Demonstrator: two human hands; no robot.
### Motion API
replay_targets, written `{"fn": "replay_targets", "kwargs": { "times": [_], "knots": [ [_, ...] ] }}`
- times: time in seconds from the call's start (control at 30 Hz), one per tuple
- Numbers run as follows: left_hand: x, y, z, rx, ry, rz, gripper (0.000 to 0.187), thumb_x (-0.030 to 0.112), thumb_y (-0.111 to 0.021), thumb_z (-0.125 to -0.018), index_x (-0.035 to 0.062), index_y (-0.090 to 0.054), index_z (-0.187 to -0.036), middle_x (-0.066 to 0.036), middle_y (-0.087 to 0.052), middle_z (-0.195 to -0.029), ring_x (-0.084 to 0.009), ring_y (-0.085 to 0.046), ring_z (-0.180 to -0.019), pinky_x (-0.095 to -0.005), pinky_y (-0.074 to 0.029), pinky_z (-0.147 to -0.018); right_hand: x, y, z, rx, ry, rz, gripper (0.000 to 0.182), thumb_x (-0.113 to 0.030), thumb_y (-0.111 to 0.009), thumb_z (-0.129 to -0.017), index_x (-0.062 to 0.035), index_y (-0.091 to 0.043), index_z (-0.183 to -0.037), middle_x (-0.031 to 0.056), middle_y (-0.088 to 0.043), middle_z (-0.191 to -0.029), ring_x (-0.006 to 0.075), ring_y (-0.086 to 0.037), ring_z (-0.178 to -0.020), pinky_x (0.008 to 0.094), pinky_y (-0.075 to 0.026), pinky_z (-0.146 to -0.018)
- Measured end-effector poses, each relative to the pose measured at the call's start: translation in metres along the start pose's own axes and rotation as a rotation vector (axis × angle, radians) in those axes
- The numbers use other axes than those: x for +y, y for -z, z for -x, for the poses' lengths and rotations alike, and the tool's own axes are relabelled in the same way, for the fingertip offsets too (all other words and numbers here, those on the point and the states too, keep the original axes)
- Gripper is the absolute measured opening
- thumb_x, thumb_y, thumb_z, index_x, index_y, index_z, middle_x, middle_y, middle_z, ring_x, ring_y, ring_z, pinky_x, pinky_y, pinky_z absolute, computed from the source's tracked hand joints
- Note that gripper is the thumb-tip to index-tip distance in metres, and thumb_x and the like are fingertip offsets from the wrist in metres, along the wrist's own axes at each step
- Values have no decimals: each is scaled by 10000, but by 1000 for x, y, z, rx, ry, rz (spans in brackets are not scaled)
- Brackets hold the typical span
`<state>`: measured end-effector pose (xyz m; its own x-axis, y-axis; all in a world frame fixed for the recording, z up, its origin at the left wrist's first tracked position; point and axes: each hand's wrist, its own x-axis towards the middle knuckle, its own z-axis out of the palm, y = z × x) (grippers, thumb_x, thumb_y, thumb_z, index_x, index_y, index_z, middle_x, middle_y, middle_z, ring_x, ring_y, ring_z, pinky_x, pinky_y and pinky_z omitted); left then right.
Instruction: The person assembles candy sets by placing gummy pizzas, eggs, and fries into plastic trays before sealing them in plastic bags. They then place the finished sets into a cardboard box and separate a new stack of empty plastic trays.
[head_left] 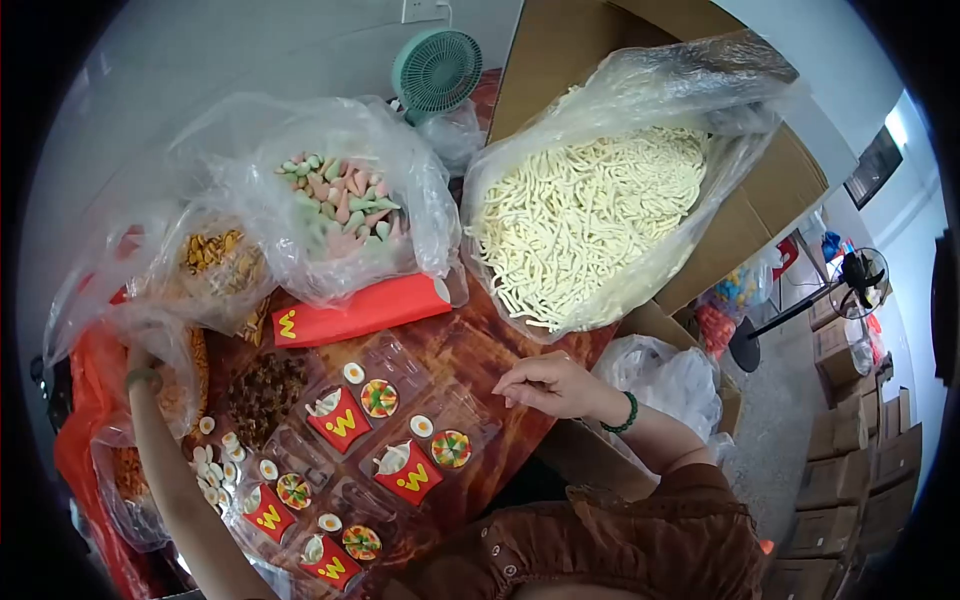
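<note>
My left hand (146, 362) reaches into a clear plastic bag (165, 350) at the far left; its fingers are hidden in there. Over the table's right part hovers my right hand (545, 385), fingers loosely bent and apart, with nothing seen in them. Between the hands lie clear plastic trays (385, 350) with several compartments. They hold small red fries boxes (410, 474) with pale sticks, miniature fried eggs (421, 426) and miniature round pizzas (451, 449). Left of the trays are loose small egg pieces (207, 470) and a pile of small dark brown pieces (262, 395).
A large bag of pale fry-like sticks (590, 220) rests in a cardboard box (780, 190). Behind the trays are a long red carton (360, 312), a bag of pink and green cone-shaped pieces (345, 200) and a green fan (437, 70). Stacked cartons (830, 440) stand at right.
</note>
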<state>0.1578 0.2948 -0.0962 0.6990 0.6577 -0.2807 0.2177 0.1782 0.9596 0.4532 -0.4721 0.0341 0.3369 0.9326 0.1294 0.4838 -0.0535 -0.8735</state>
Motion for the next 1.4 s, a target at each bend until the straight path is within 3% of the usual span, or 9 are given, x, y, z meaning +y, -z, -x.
{"fn": "replay_targets", "kwargs": {
  "times": [0.1,0.77,0.83,0.9,1.0,1.07,1.2,1.33,1.4],
  "knots": [
    [1,-34,0,79,-99,34,469,232,-455,-971,118,-380,-1419,-9,-510,-1330,-167,-507,-1187,-283,-425,-958,1,-6,13,56,-19,-13,139,-79,-574,-922,-3,-646,-1013,90,-685,-903,153,-676,-768,277,-525,-695],
    [19,-16,-21,75,-407,312,251,205,-526,-915,70,-619,-1106,-21,-634,-940,-179,-609,-851,-309,-505,-731,-18,-53,30,9,-62,6,161,-134,-570,-944,-14,-629,-1034,71,-689,-860,136,-663,-766,278,-519,-694],
    [26,-31,5,175,-723,-306,205,163,-569,-875,65,-615,-1049,-6,-604,-829,-179,-591,-794,-315,-504,-693,-18,-53,30,-1,-80,29,155,-115,-575,-936,-12,-635,-1036,71,-690,-861,132,-663,-771,273,-518,-695],
    [-25,74,23,390,-647,-203,162,114,-588,-842,64,-596,-995,-19,-590,-846,-173,-570,-794,-319,-501,-681,-21,-58,26,25,-78,4,142,-75,-587,-917,-2,-643,-1024,74,-690,-842,124,-658,-740,258,-516,-669],
    [57,-145,113,231,-327,751,171,59,-521,-865,14,-558,-1026,-46,-546,-808,-149,-489,-666,-255,-405,-531,-18,-62,15,21,-36,27,125,-48,-589,-911,8,-646,-1007,76,-686,-807,111,-643,-696,242,-515,-632],
    [91,-173,194,36,-219,1400,180,21,-476,-880,-18,-533,-1047,-64,-517,-783,-134,-435,-581,-212,-340,-430,-12,-64,3,-51,-51,-92,118,-38,-571,-920,3,-649,-998,70,-677,-791,98,-630,-685,225,-505,-605],
    [69,-266,284,-329,-184,1421,105,81,-455,-943,-7,-487,-990,-109,-542,-879,-109,-459,-590,-192,-366,-428,-33,-82,-52,-180,-154,-200,154,-55,-602,-906,-3,-651,-1042,35,-658,-825,50,-587,-636,187,-469,-545],
    [35,-342,340,-347,-108,1438,311,128,-493,-967,4,-478,-1252,-106,-587,-938,-105,-482,-592,-183,-373,-430,-73,-132,-114,-141,-3,-403,239,-92,-663,-876,-32,-652,-1108,27,-653,-924,59,-587,-699,195,-460,-585],
    [24,-369,361,-235,-60,1383,290,140,-489,-971,-1,-501,-1224,-97,-589,-944,-103,-494,-594,-179,-375,-440,-79,-152,-134,-157,367,-261,283,-114,-695,-842,-49,-654,-1113,48,-641,-984,114,-610,-798,233,-482,-664]
  ]
}}
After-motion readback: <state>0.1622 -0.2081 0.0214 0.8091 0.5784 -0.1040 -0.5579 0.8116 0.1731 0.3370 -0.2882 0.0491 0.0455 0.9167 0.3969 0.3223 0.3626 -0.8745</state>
